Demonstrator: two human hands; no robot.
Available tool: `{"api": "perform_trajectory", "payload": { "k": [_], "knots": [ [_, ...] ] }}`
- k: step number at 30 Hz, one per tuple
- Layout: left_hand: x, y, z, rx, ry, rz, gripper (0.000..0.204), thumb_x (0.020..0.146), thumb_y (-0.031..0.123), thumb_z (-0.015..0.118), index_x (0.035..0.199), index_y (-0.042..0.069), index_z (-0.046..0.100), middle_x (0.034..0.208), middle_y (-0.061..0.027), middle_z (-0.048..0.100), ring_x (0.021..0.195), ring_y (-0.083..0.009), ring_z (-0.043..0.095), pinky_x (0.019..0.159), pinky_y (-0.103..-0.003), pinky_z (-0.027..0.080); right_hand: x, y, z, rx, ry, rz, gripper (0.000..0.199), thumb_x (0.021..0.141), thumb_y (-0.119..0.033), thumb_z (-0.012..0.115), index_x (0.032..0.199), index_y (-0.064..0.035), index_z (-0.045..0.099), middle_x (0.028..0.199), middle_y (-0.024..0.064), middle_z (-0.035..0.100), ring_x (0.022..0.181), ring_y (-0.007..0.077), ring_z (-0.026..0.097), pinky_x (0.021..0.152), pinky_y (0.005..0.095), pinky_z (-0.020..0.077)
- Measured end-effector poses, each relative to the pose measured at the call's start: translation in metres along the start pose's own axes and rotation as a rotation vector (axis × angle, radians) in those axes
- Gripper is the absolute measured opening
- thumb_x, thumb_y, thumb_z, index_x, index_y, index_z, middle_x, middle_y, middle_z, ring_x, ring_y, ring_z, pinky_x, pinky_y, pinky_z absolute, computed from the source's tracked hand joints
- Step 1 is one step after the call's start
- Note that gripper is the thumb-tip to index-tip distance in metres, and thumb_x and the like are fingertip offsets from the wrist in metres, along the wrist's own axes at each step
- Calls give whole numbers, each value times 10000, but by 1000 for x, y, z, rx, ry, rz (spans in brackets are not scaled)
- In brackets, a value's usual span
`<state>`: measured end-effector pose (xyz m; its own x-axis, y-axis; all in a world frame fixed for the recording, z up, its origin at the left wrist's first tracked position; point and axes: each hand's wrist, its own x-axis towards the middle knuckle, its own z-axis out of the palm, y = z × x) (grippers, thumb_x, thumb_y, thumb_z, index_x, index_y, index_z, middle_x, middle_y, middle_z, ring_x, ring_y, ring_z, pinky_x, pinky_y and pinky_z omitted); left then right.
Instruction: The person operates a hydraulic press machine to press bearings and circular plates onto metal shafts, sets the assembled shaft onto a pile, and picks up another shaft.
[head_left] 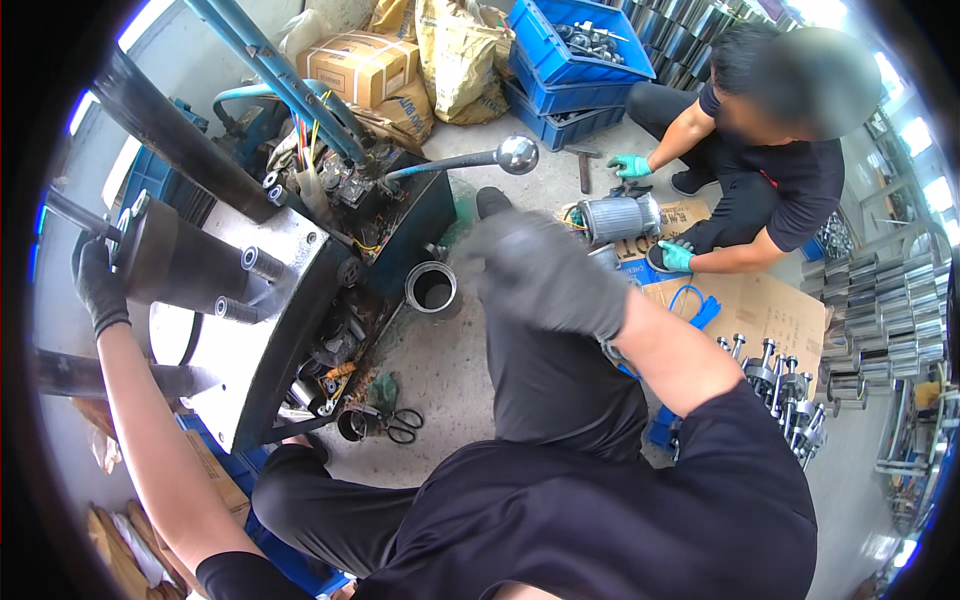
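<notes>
Head view, clock-face centred on the picture: the dark cylinder (185, 258) sits at 9 o'clock, by the machine's metal plate (275, 238). From my left hand (98, 288) it lies toward 2 o'clock, long axis roughly 9 to 3, slightly tipped; the left is clearly the nearer hand, though whether glove and cylinder touch, I cannot tell. A metal rod (80, 212) meets that hand's upper edge toward 12; whether the fingers close on it, I cannot tell. My right hand (550, 275) is blurred near centre, no held thing visible, finger spread unreadable; the ball-ended lever (460, 163) lies toward 11 from it, apart. Writing: large dark characters on the flat cardboard (692, 211) at 2, not transcribed; carton (360, 68) print at 11, too small to read.
</notes>
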<state>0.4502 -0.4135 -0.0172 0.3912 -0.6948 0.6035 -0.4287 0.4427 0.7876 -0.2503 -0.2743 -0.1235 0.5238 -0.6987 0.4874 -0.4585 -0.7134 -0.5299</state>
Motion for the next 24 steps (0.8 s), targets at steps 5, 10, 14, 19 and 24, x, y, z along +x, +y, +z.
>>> {"api": "perform_trajectory", "payload": {
  "k": [5, 10, 14, 19, 24],
  "knots": [
    [-13, 25, 41, -25, 121, -129, 305, 1004, 148, 548, 1238, -10, 666, 938, -2, 648, 838, -89, 564, 785, -256, 458, 57, -52, 90, -111, -485, -231, 254, 833, -281, 667, 926, -50, 719, 893, 155, 711, 867, 337, 704, 767, 472, 559],
    [-11, 22, 69, -194, 7, -210, 349, 1037, 202, 490, 1291, -6, 605, 1216, -100, 692, 1123, -179, 648, 979, -310, 499, 46, -33, 162, -196, -906, -254, 234, 830, -257, 631, 849, -74, 776, 818, 133, 753, 799, 338, 740, 685, 472, 569],
    [-7, 15, 30, -164, -74, -153, 333, 1025, 131, 530, 1316, -25, 570, 1276, -136, 669, 1166, -209, 636, 1008, -334, 490, 40, -39, 178, 15, -917, -205, 257, 845, -286, 627, 861, -84, 785, 802, 122, 749, 787, 335, 734, 664, 481, 559],
    [32, -13, -43, -39, -47, -162, 336, 997, 88, 538, 1297, -57, 579, 1224, -141, 672, 1126, -209, 648, 956, -319, 505, 57, -51, 173, -37, -963, -186, 290, 867, -313, 639, 939, -84, 802, 861, 138, 761, 843, 336, 743, 687, 487, 570],
    [26, -25, -10, -81, 170, -132, 332, 959, 121, 575, 1254, 4, 672, 1066, -85, 726, 960, -180, 684, 825, -285, 522, 48, -38, 179, -73, -965, -153, 285, 876, -318, 643, 932, -91, 805, 871, 135, 764, 853, 336, 745, 693, 487, 578]
  ]
}}
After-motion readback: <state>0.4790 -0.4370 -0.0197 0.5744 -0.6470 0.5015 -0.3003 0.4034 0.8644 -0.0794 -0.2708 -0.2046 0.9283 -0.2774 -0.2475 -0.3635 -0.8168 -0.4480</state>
